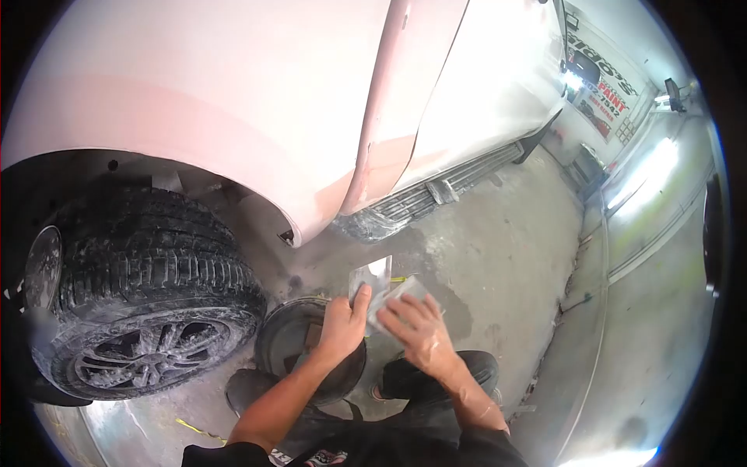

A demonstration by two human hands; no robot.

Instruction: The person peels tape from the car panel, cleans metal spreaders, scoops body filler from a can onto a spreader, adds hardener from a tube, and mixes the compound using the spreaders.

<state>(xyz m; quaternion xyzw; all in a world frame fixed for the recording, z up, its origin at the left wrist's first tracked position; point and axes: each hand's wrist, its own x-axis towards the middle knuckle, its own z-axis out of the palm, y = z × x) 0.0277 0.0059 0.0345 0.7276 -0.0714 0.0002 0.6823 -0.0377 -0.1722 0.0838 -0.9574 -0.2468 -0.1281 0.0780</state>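
My left hand (342, 325) pinches a thin, flat grey rectangular piece (372, 272) with a shiny patch near its top, the thumb pressed on its face. Just beside it, my right hand (424, 336) has its fingers bent over a pale grey rectangular sheet or pad (414, 288); whether it is sandpaper or plastic I cannot tell. The two pieces are close together, their near edges partly covered by my fingers. Below my hands, between my knees, stands a round black bucket (268, 354) with water and a brownish block in it.
A vehicle body (233, 93) in pinkish-white primer fills the upper left. Its dusty wheel (156, 358) stands left of the bucket, and a running board (436, 191) juts out under the doors. A wall (646, 257) rises at right; yellow strips (198, 430) lie on the floor.
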